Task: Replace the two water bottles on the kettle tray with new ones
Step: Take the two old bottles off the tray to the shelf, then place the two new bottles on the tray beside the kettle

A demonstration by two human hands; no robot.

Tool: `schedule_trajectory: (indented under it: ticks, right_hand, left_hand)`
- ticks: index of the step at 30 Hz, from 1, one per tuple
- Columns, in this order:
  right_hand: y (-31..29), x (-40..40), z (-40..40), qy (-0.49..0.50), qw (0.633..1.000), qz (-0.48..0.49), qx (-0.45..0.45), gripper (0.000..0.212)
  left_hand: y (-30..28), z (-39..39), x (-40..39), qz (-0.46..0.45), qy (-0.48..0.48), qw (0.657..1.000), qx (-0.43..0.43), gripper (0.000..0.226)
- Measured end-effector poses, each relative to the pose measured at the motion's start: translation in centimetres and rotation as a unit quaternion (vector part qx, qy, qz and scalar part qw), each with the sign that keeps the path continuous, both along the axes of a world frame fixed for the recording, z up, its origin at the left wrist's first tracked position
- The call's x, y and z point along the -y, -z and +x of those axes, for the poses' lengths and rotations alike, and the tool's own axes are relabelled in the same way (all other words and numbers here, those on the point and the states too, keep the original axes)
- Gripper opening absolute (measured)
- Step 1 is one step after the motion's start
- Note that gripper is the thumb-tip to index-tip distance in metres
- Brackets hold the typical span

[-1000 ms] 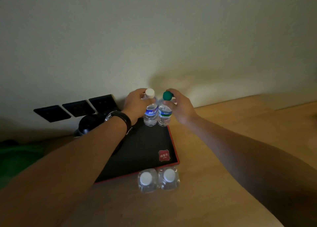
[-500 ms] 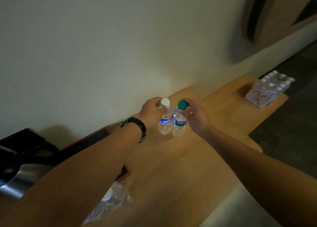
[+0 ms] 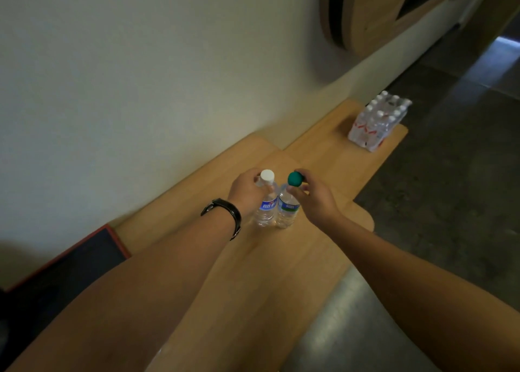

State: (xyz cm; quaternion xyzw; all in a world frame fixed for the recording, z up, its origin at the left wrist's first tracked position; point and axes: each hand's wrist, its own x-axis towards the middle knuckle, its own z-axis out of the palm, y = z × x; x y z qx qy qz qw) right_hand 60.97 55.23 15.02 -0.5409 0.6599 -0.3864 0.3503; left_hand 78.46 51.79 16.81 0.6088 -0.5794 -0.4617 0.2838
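Note:
My left hand [image 3: 244,193] grips the neck of a white-capped water bottle with a blue label [image 3: 266,206]. Beside it, touching, is a green-capped bottle with a green label [image 3: 287,209], held at the neck by my right hand [image 3: 315,197]. Both bottles are upright over the wooden counter [image 3: 281,259], well to the right of the black kettle tray with a red rim [image 3: 84,256], whose corner shows at the left. I cannot tell whether the bottles rest on the wood or hang just above it. The two new bottles are out of view.
A shrink-wrapped pack of several water bottles [image 3: 377,121] stands at the counter's far right end. The wall runs behind the counter, with a round wooden frame [image 3: 363,14] on it. Dark tiled floor [image 3: 450,188] lies to the right, past the counter's edge.
Both hands have carried the two bottles off the tray and to the right along the counter. The view swung right, so the kettle and the two bottles at the tray's front have left the frame.

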Motion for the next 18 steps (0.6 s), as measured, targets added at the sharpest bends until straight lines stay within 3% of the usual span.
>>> schedule_trajectory:
  ticks: [4,8,13,18]
  right_hand:
    - [-0.8,-0.5,0.6,-0.038,0.995,-0.009,-0.09,0.057]
    - [-3.1,-0.9,3.7,-0.114,0.962,-0.106,-0.226,0.057]
    - [-5.3,-1.5,9.0,-0.186,0.947,-0.159,-0.209,0.044]
    - [-6.0,-4.1,18.4,-0.326,0.92,-0.159,-0.148,0.039]
  left_hand:
    - [-1.0,0.4,-0.5,-0.008,0.007,1.0,0.027,0.058]
    - [-2.7,3.6,-1.6,-0.061,-0.018,0.997,0.054,0.071]
    - [-4.1,8.7,-3.8,-0.061,-0.008,0.994,0.085,0.06]
    - [-5.2,18.6,-9.6,-0.055,-0.068,0.99,0.109,0.048]
